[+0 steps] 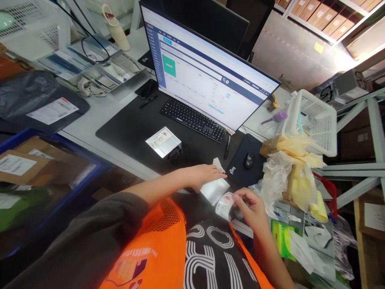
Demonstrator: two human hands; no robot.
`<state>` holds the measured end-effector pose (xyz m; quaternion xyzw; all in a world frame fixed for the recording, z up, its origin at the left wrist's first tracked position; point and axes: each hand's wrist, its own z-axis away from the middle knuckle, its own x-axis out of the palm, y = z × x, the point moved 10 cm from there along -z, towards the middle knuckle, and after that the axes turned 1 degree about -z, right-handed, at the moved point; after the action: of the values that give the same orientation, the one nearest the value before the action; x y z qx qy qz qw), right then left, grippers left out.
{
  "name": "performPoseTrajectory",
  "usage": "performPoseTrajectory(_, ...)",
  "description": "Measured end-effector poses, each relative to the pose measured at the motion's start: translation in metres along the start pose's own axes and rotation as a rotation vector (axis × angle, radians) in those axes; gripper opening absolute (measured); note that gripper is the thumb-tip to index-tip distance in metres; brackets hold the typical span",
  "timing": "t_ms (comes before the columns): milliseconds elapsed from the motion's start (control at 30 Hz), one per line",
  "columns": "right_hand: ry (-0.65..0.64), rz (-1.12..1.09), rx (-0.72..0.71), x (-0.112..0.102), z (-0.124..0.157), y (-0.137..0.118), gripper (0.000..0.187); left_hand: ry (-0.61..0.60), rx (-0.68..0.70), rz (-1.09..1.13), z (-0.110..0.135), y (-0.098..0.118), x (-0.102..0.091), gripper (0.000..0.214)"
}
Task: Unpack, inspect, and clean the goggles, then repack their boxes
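Observation:
My left hand (206, 176) lies with its fingers stretched out along the far edge of a small shiny white box (215, 192) at the front of the black desk mat. A small white paper piece (218, 165) shows just beyond those fingers. To the right, my right hand (251, 206) is closed in a pinch on a printed label (224, 206). The label curls and hangs close to the box's near right edge; I cannot tell whether they touch. Farther up the mat sits another silvery box (164, 141) with a printed label on top.
A monitor (207, 60) stands behind the keyboard (192, 119). A mouse (248, 160) and a black pen (227, 147) lie to the right. A white basket (326, 120) and crumpled packaging (276, 176) crowd the right side. A blue bin (87, 176) with parcels is at left.

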<state>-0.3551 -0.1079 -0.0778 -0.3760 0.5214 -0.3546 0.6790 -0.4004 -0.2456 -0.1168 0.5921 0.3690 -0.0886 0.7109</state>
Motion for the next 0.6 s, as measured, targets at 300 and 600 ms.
performPoseTrajectory(300,0.135,0.123,0.043,-0.002,0.004,0.013,0.023,0.446,-0.324,0.304,0.061,-0.006,-0.010,0.105)
performPoseTrajectory(600,0.084,0.062,0.051,0.024,-0.009,0.023,0.023,0.600,-0.904,0.721,0.111,-0.002,0.067,0.045)
